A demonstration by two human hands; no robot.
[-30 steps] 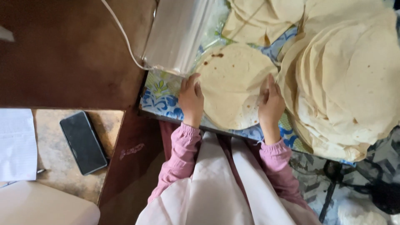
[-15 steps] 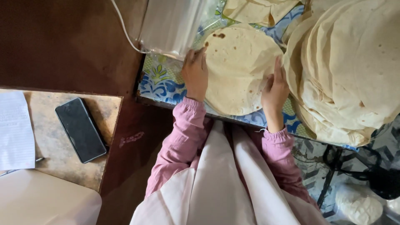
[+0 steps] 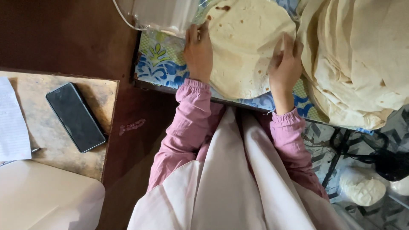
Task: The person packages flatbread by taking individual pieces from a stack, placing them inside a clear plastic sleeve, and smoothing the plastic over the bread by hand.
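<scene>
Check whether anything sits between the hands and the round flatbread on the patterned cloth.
Nothing visible does. The left hand and right hand both rest directly on the flatbread; the stack of flatbreads lies beside it.

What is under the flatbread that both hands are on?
Under the flatbread lies a blue-and-green patterned cloth, showing past its edges. The left hand and right hand rest on top. The cloth beneath the bread's middle is hidden.

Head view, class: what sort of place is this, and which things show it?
Probably a small home or workshop flatbread station. Both hands, left hand and right hand, rest on a round flatbread beside a tall flatbread stack, with a dough ball below.
</scene>
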